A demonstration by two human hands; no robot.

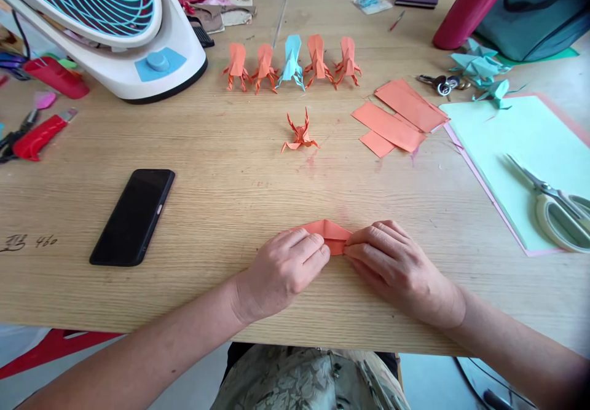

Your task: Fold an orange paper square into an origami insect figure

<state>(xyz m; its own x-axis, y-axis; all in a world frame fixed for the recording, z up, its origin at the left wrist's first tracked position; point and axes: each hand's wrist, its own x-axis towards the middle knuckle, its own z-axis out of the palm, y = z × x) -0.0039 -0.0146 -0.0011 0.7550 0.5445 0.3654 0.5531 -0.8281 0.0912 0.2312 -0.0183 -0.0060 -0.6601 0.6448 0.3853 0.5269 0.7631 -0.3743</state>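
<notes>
phone (133, 216) left of folded paper (330, 235)

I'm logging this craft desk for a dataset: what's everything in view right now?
folded paper: one, orange, near table edge, under both hands' fingertips
origami figures: five in a row, four orange, one blue, far centre
clawed origami: one, orange, alone in front of the row
paper sheets: several, orange, right of centre
phone: one, black, left
fan: one, white with teal grille, far left
green sheet: one, pale green, right
scissors: one pair, pale handles, on the green sheet
utility knife: one, red, left edge
bottle: one, magenta, far right
table: one, light wood
left hand: on the paper's left end
right hand: on its right end
</notes>
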